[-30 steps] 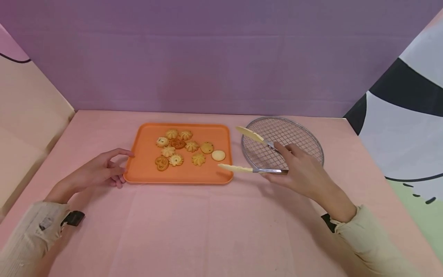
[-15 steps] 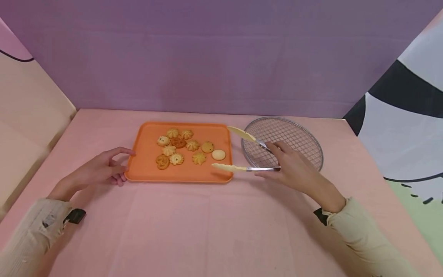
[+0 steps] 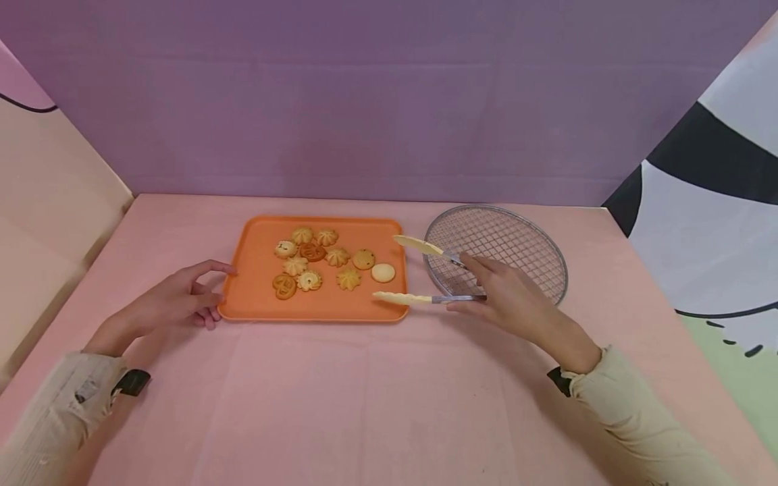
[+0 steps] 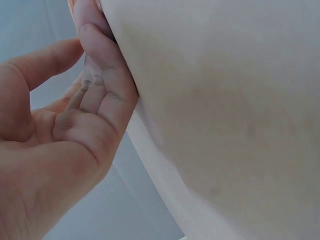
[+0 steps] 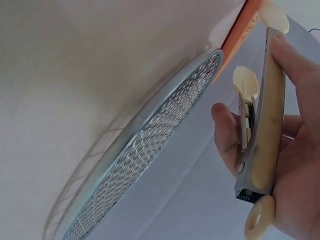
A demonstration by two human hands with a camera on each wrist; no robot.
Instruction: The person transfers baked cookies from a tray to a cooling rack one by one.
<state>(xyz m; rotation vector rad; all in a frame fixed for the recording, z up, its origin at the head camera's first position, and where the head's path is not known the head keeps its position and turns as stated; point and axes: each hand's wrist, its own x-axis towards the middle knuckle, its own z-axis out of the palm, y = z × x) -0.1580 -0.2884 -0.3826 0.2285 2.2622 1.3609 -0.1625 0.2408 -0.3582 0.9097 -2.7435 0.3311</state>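
Observation:
My right hand grips metal tongs with cream-coloured tips, thumb and fingers on opposite arms. The tong arms stand spread apart, their tips over the right edge of an orange tray, with nothing between them. Closest to the tips lies a pale round cookie. Several other cookies rest on the tray: star-shaped cookies, a browner pretzel-shaped cookie and a speckled round cookie. At the tray's left rim, my left hand holds the edge between its fingers; the left wrist view shows its lower fingers curled.
A round wire rack lies right of the tray, partly behind my right hand. Pink cloth covers the table, and a purple backdrop rises behind it.
My right hand has moved left with the tongs, bringing their tips over the tray's right edge. The gap between the tips has narrowed a little. My left hand stays at the rim.

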